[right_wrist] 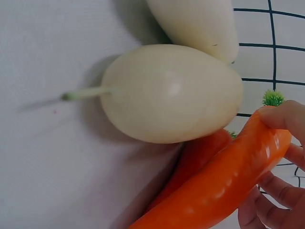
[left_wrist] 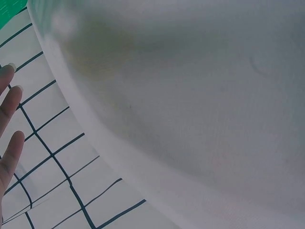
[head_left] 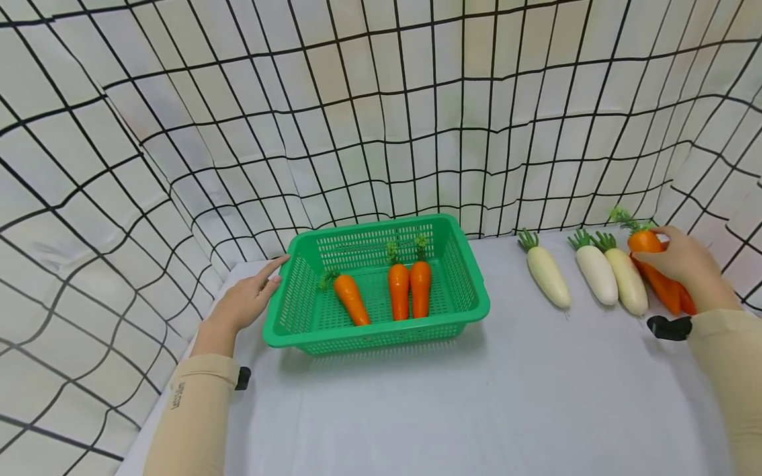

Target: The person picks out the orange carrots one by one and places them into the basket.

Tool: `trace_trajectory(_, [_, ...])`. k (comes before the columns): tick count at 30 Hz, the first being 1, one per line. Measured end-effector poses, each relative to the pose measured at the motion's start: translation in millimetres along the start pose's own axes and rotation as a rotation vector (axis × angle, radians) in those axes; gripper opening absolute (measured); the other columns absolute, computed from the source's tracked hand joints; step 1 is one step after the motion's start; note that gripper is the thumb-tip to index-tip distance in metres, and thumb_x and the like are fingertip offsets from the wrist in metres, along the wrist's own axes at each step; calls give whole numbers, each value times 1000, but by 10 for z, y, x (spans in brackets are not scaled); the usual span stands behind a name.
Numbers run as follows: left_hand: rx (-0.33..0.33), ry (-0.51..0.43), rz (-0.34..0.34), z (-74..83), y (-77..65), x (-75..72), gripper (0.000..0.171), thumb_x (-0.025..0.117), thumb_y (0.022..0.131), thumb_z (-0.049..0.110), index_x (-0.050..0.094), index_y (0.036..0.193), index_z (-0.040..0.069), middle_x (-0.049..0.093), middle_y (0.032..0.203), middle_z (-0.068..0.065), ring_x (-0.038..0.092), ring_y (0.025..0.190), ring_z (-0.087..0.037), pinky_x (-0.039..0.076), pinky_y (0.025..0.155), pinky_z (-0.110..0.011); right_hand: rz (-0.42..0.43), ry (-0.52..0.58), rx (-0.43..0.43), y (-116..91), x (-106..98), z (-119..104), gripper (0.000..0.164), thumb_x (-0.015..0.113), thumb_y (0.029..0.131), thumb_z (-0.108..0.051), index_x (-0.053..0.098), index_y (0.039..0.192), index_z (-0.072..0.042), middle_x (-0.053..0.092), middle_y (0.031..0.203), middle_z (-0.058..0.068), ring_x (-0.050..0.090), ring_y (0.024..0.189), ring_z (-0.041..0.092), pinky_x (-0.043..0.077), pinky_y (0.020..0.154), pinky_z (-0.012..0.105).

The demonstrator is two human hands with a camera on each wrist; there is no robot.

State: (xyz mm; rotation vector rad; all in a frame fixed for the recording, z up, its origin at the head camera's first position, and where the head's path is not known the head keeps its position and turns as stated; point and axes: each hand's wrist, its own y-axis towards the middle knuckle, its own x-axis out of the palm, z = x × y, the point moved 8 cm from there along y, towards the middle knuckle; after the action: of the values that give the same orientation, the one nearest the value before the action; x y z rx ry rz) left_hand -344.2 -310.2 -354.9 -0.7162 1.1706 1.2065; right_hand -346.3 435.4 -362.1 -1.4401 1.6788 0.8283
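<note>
1. The held carrot (head_left: 644, 242) was at the right end of the counter (head_left: 417, 410), overlapping a loose carrot (right_wrist: 202, 151) and just beside a radish (head_left: 630, 284).
2. The right hand (head_left: 686, 261) had its thumb and fingers clamped on that carrot near its leafy top.
3. To my eye, the carrot's smooth, glossy skin could have let it slip or swing tip-down, since the hold was so near one end.
4. Lifting it sideways could have dragged the loose carrot along or set the rounded radish rolling, because they lay so close.
5. The left hand (head_left: 243, 301) was at the left end of the basket (head_left: 381, 337), its fingers straight and apart, gripping nothing; they seemed to touch the rim. So light a touch might have let the basket slide if it were bumped.
6. I counted three carrots in the basket, two carrots at the right end including the held one, three radishes in a loose row, one basket and two hands.
7. Behind everything hung a white sheet (head_left: 449, 109) with black grid lines.
</note>
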Motion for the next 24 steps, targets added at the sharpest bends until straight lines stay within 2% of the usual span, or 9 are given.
trace_trajectory(6, [-12, 13, -9, -9, -16, 1, 57, 26, 112, 48, 25, 164, 24, 59, 133, -33, 64, 101, -49, 50, 80, -64, 61, 2, -10, 7, -98, -121, 80, 54, 103, -41, 22, 151, 14, 37, 128, 46, 41, 108, 62, 36, 91, 73])
trace_trajectory(11, [-16, 16, -16, 7, -27, -10, 57, 26, 112, 47, 25, 164, 23, 59, 133, -33, 64, 102, -49, 50, 81, -64, 70, 12, -21, 7, -159, -239, 84, 53, 103, -49, 24, 151, 13, 38, 129, 45, 42, 108, 60, 40, 87, 69])
trace_trajectory(15, [-13, 14, -15, 24, -24, -20, 56, 27, 113, 45, 25, 164, 23, 59, 132, -34, 65, 98, -47, 50, 77, -62, 30, 55, -47, 13, -142, -374, 93, 52, 101, -57, 21, 153, 14, 38, 131, 45, 50, 105, 58, 46, 83, 62])
trace_trajectory(19, [-15, 16, -13, 30, -22, -26, 56, 27, 112, 46, 25, 164, 24, 58, 134, -34, 65, 98, -47, 50, 77, -62, -41, 162, -47, 7, -79, -529, 102, 53, 99, -63, 15, 156, 13, 34, 138, 45, 56, 105, 55, 50, 89, 61])
trace_trajectory(24, [-16, 22, -14, 19, -16, -25, 57, 27, 112, 48, 25, 164, 25, 59, 132, -34, 65, 97, -46, 50, 76, -61, -104, 241, -46, 11, -8, -729, 102, 53, 99, -62, 9, 159, 9, 30, 145, 45, 60, 108, 50, 53, 91, 54])
